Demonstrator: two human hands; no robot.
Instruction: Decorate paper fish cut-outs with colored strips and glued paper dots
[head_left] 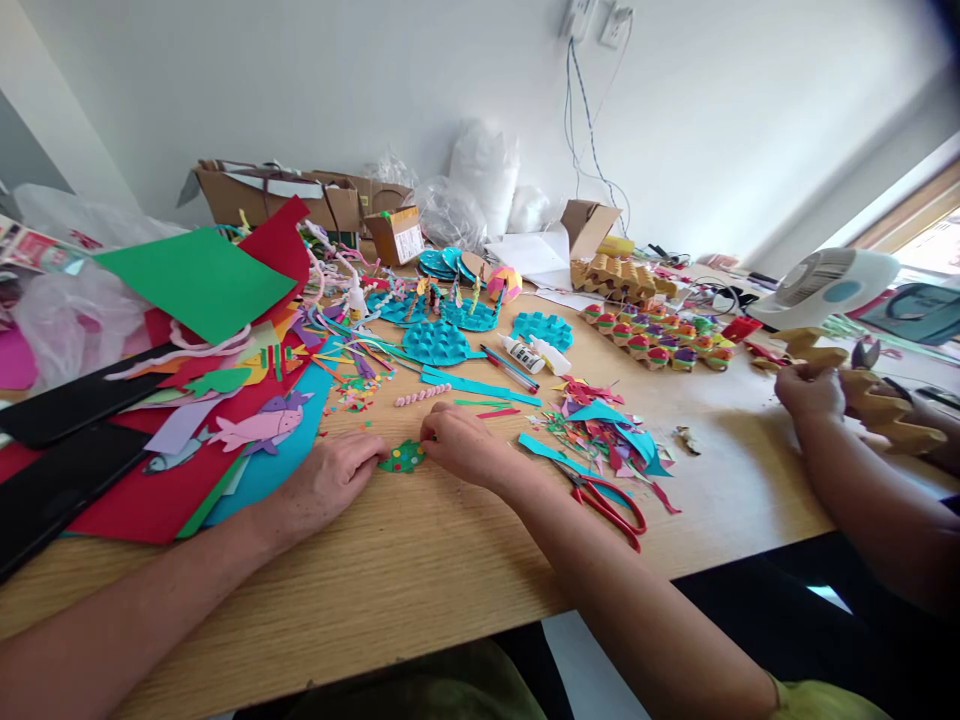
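Observation:
A small green paper piece [405,458] dotted with coloured spots lies low over the table between my two hands. My left hand [326,485] has its fingers closed at the paper's left edge. From the other side, my right hand [463,442] pinches the right edge, its fingertips partly hidden. Just beyond are a pink twisted strip [422,395] and a scatter of tiny paper dots [356,393]. Red-handled scissors [611,510] rest right of my right forearm, beside a blue paper strip [555,456].
Coloured paper sheets [199,285] and black phones [67,490] crowd the left. Glue bottles [523,353], blue egg-carton pieces [437,343] and paper scraps [600,425] lie ahead. At right, another person's hand [810,400] holds a brown egg-carton piece [889,410] near a white fan [829,285].

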